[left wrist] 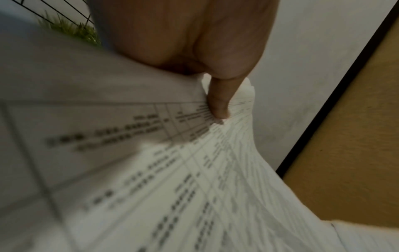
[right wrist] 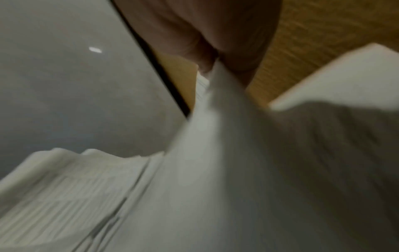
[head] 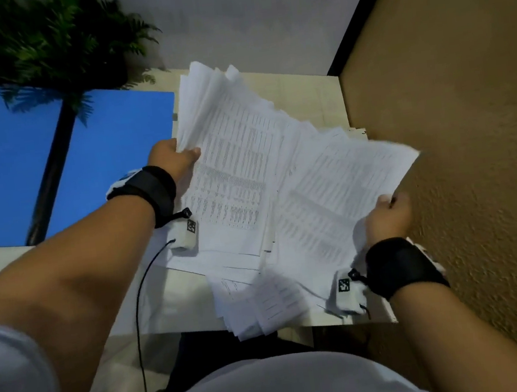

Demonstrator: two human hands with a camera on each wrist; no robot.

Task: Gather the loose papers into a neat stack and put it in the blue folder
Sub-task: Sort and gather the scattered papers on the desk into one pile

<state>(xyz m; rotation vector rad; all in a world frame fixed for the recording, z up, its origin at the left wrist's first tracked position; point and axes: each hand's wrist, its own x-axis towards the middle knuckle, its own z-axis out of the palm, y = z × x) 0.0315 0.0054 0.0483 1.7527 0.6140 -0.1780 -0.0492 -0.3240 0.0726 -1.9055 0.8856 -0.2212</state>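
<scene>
1. Over the small tabletop (head: 310, 93), printed papers (head: 248, 171) lie fanned and overlapping, some hanging past the near edge; they are far from square, so gathering seems the step in hand.
2. At the pile's left side, the left hand (head: 171, 159) pinches a thick, splayed bundle, thumb (left wrist: 220, 104) pressed on the top sheet and the other fingers hidden beneath. That grip probably keeps the many sheets from sliding apart.
3. Near the wall (head: 466, 107), the right hand (head: 388, 213) has its fingers curled round the edge of a lifted sheaf, likely to draw it toward the left bundle.
4. Left of the papers, the blue folder (head: 109, 142) lies flat, partly behind a plant (head: 41, 53) and its dark stem; it sits close enough to take the stack once squared.
5. Loose sheets at the front could slip off the edge.
</scene>
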